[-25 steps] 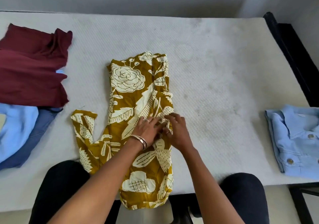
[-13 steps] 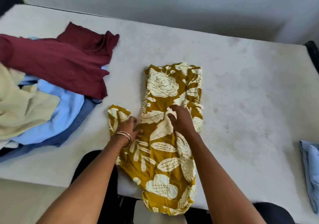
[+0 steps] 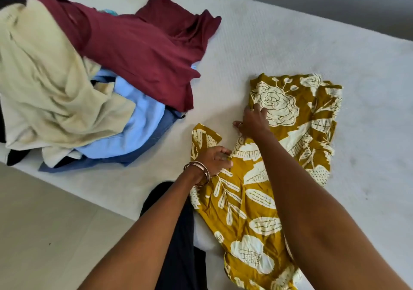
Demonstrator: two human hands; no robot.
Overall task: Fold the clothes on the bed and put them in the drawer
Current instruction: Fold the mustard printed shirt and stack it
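A mustard-yellow garment with white flower print (image 3: pixel 297 122) lies lengthwise on the white bed (image 3: pixel 290 44), its lower end hanging over the near edge. My left hand (image 3: pixel 214 158), with bangles at the wrist, pinches the cloth where a loose side flap (image 3: pixel 202 136) joins the body. My right hand (image 3: pixel 252 122) presses on the garment's left edge, beside the big rose, fingers spread flat.
A pile of unfolded clothes sits at the left: a maroon garment (image 3: pixel 143 44) on top, a cream one (image 3: pixel 44 77), light blue (image 3: pixel 136 122) and denim blue under them. The beige floor (image 3: pixel 44 234) shows at the lower left. The bed's right part is bare mattress.
The view has swung left, so the clothes pile fills the left and the folded blue shirt is out of frame. My left hand moved to the side flap; my right hand moved to the garment's left edge.
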